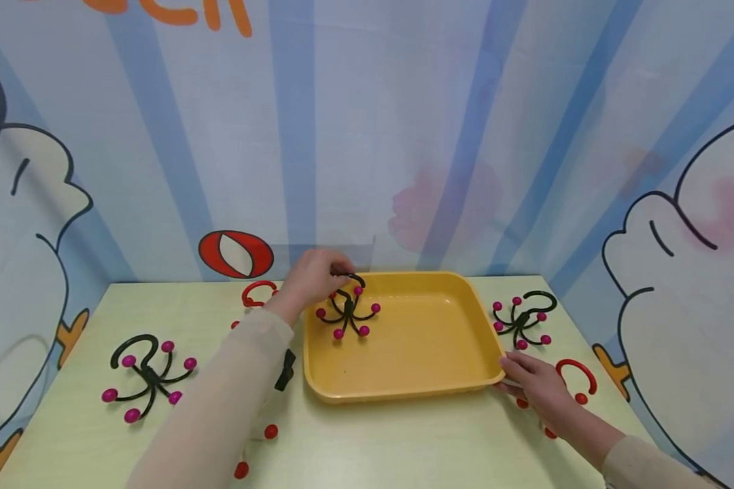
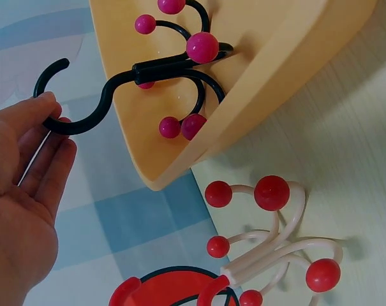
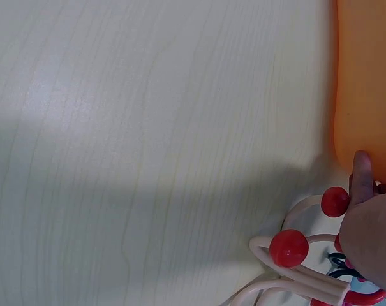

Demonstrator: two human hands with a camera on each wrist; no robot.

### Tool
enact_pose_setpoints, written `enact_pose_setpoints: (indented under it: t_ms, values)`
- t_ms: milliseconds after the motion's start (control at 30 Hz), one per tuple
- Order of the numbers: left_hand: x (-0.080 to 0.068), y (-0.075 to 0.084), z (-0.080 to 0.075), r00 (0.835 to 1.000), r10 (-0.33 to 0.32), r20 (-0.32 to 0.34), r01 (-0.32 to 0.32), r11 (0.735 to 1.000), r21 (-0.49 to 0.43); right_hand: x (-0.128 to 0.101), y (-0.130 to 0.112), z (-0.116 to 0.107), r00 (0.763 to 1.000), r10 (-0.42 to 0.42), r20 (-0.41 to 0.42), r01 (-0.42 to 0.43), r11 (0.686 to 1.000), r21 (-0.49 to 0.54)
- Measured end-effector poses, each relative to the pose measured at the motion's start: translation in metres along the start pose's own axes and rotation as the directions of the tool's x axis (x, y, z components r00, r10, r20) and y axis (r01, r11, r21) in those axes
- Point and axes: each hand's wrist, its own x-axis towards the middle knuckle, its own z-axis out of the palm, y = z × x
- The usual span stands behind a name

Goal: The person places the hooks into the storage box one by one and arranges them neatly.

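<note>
Two bare hands are seen, with no rings, watch or gloves worn on either. The left hand (image 1: 310,277) is followed by a forearm covered in a long, thin, slightly sheer sleeve of pale beige fabric (image 1: 220,401), which is cut close and ends at the wrist. The right hand (image 1: 535,384) is followed by a short bare stretch of wrist, after which a cuff of the same pale beige fabric (image 1: 639,462) is shown.

A black hook rack with pink balls (image 1: 149,373) lies near the left edge of the pale wooden table (image 1: 373,441), and another black one (image 1: 522,318) lies near the far right corner. A cartoon backdrop (image 1: 367,136) stands behind the table.
</note>
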Motion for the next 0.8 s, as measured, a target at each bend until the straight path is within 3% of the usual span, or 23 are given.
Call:
enact_pose_setpoints:
  t_ms: [567,800]
  values:
    - [0.000,-0.006,-0.007,1.000,-0.023,0.018,0.023,1.000,-0.019,0.002,0.001,0.000,1.000,0.015,-0.015,-0.015,1.000,0.009]
    - [-0.003,-0.003,-0.023,0.999,0.004,0.053,-0.004,1.000,-0.004,0.002,-0.001,-0.002,1.000,0.011,-0.007,-0.011,1.000,0.007]
